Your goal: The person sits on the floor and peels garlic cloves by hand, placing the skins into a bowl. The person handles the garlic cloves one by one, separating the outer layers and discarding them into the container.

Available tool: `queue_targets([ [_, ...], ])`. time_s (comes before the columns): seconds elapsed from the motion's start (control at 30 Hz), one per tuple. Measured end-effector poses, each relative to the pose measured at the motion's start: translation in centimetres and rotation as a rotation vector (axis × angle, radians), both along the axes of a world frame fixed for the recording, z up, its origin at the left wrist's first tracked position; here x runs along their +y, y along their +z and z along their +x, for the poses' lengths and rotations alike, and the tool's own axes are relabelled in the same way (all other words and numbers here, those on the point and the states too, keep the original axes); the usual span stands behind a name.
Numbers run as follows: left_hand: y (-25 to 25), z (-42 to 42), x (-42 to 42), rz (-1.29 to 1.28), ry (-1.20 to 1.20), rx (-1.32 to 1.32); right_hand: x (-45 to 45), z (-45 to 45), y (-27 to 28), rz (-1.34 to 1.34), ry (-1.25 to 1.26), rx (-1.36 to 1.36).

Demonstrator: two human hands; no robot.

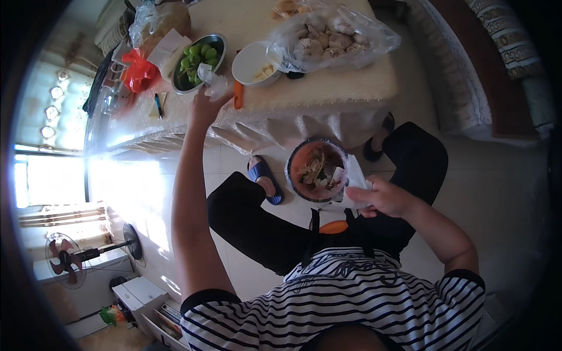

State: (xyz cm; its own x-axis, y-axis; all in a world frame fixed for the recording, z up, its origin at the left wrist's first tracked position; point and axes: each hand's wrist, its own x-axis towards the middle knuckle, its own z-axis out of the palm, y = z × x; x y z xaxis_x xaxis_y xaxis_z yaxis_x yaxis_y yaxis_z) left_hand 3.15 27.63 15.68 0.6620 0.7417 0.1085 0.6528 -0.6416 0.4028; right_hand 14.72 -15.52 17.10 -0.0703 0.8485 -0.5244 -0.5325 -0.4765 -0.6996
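My left hand (205, 105) reaches over the table and holds a crumpled white tissue (214, 82) at the near rim of a metal bowl (176, 87) of green grapes (193, 61). Below the table, my right hand (382, 196) grips white tissue or thin paper (356, 180) beside the rim of a bin (287, 173). Plant scraps and peelings (319, 172) lie inside the bin. A white bowl (246, 61) holds peeled garlic cloves (264, 72). An orange-handled tool (238, 94) lies against that bowl, its other end hidden.
A clear plastic bag of garlic bulbs (329, 41) stands at the right of the table (351, 90). A red plastic bag (139, 72), a pen (158, 106) and white paper (169, 52) are at the left. A standing fan (68, 259) is at the lower left.
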Motion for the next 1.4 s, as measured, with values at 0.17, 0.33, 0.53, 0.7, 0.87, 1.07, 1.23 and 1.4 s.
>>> queue_targets([
  [0.17,1.1,0.3,-1.2,0.112,-0.059,-0.007,-0.2,-1.3,-0.9,0.12,-0.051,-0.158],
  [0.33,1.1,-2.8,-11.5,0.024,0.06,-0.398,1.2,-1.2,-4.7,0.111,-0.305,-0.457],
  [0.53,-2.9,-5.7,-30.5,-1.187,0.031,-0.502,4.5,-5.0,-5.7,0.535,-0.46,-1.183],
  [0.7,-4.9,-5.5,-31.5,-1.297,0.22,-0.61,4.3,-7.7,-5.5,0.473,-0.211,-1.237],
  [0.87,-4.7,-6.1,-30.8,-1.354,0.252,-0.792,3.8,-7.5,-5.5,0.535,-0.275,-0.997],
  [1.07,-3.2,-10.0,-30.5,-1.242,-0.155,-0.412,1.8,-6.1,-4.9,0.276,0.07,0.237],
  [1.23,-1.7,-12.2,-30.0,-1.352,-0.149,-0.063,1.7,-7.2,-5.9,0.159,0.595,-0.516],
  [1.4,-1.2,-11.9,-31.0,-1.016,-0.312,-0.033,1.8,-6.6,-5.6,0.313,0.694,-0.551],
])
